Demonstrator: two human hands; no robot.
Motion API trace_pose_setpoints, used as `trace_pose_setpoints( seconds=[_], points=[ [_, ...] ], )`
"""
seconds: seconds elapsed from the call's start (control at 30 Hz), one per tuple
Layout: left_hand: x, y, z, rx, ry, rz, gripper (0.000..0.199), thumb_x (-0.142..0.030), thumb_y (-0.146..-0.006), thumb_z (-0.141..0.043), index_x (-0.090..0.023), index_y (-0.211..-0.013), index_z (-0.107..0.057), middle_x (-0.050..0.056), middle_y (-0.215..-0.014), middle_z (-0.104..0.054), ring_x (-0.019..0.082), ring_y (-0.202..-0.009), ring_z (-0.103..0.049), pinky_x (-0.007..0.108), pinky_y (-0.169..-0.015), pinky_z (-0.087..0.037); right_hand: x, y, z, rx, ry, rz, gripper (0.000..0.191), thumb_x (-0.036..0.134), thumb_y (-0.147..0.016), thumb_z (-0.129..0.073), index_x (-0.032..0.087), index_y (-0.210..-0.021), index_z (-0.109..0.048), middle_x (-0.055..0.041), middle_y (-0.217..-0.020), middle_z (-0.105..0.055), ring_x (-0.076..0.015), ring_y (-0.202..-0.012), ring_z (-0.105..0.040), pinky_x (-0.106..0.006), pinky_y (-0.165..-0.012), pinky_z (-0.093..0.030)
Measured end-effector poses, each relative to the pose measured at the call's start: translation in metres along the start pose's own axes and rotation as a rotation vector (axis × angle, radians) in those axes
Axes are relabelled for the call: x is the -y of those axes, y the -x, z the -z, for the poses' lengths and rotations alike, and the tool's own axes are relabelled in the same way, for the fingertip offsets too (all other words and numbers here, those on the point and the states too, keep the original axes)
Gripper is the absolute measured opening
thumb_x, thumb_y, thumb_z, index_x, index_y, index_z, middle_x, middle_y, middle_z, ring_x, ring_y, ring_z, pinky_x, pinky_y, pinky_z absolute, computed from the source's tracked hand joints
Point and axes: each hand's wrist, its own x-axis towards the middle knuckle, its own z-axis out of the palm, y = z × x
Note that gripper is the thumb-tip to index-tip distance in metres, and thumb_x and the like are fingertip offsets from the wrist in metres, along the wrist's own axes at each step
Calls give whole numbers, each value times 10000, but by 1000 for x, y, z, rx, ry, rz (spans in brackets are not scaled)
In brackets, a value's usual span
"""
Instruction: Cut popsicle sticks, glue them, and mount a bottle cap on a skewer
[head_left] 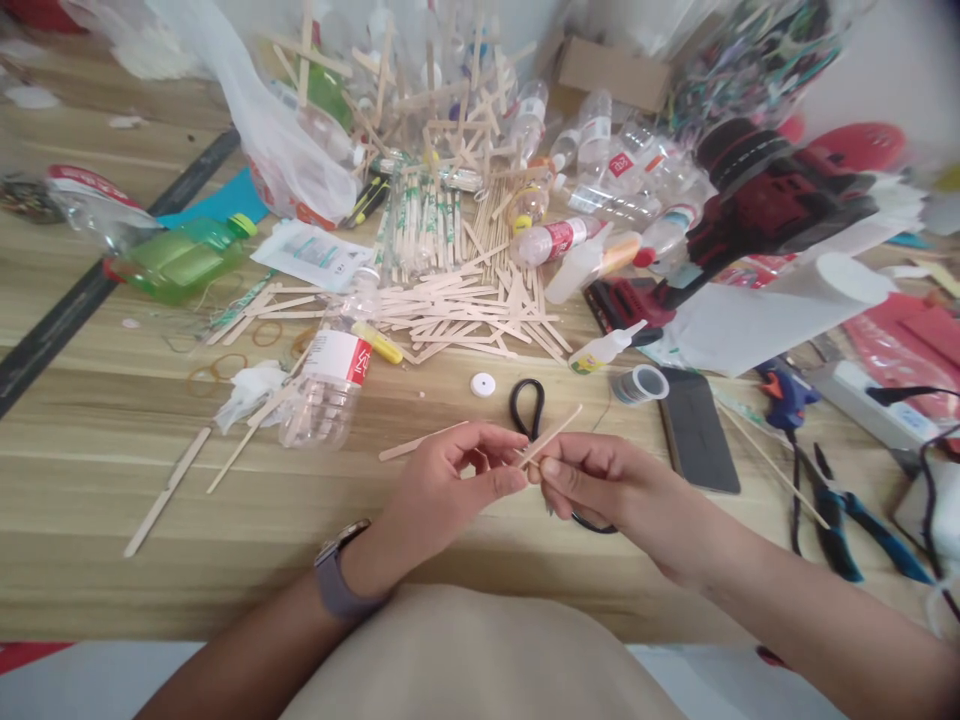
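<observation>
Close to the table's front edge, my right hand (592, 475) pinches a short wooden craft stick (553, 434) that slants up to the right. The fingers of my left hand (465, 470) close around the stick's lower end, so the two hands meet there. Behind and beneath them lies a pair of black-handled scissors (527, 400), partly covered by the hands. Another craft stick (412, 442) rests on the table just beyond my left hand. Left of that hand stands a clear plastic bottle (330, 370) with sticks in it.
A pile of craft sticks (465, 305) spreads across the middle, with plastic bottles (596, 130) behind. To the right are a glue bottle (604, 348), a phone (697, 430), a red-black power tool (750, 215), a glue gun (785, 393) and pliers (847, 510). A green bottle (184, 258) lies left.
</observation>
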Motion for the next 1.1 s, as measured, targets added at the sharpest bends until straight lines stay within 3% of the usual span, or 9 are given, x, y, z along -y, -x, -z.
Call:
trace_pose_setpoints(
  seconds=[0.2,0.33,0.43,0.6,0.8,0.9,1.1],
  points=[
    [-10,3,-2,-13,97,68,203,-335,-743,-745,-163,-847,-714,41,-847,-722,176,-790,-620,311,-747,-471,1,-2,1,54,-137,-38,367,523,-888,-577,180,-757,-567,58,-592,-480,-57,-441,-205,-236,-413,-116],
    [-13,4,-4,-42,238,101,171,-299,-709,-774,-164,-786,-700,12,-798,-720,146,-764,-617,270,-726,-475,-1,-4,1,46,-70,6,360,514,-916,-537,179,-788,-576,63,-590,-475,-48,-418,-173,-228,-394,-122],
    [-14,5,-4,-79,222,124,160,-288,-706,-774,-179,-801,-706,-8,-784,-715,127,-742,-606,245,-703,-469,-1,-3,0,-44,114,102,289,448,-928,-527,192,-823,-608,68,-564,-440,-69,-426,-251,-221,-395,-207],
    [-15,11,-4,-122,-46,92,172,-324,-770,-725,-201,-890,-722,-8,-801,-704,129,-725,-589,234,-650,-450,-2,6,-1,-326,622,476,171,201,-948,-491,205,-880,-648,-20,-776,-636,-129,-664,-585,-238,-571,-453],
    [-16,15,-8,-121,-167,49,235,-343,-811,-693,-245,-1021,-731,-1,-872,-735,164,-822,-643,254,-711,-480,-11,10,0,-542,1286,905,250,122,-985,-409,153,-909,-645,-56,-787,-690,-181,-697,-592,-307,-597,-418],
    [-22,13,-11,-108,-93,74,194,-321,-779,-715,-207,-934,-728,15,-894,-742,162,-823,-650,260,-749,-496,-12,11,0,-553,1393,977,306,92,-985,-355,139,-913,-648,-51,-739,-689,-181,-638,-534,-327,-577,-364],
    [-27,14,-15,-91,15,71,118,-237,-740,-709,-183,-676,-627,-51,-599,-596,88,-563,-511,198,-563,-433,-12,12,-5,-515,1326,961,298,97,-964,-365,154,-881,-645,-26,-676,-665,-165,-589,-518,-320,-523,-323]
  ],
)
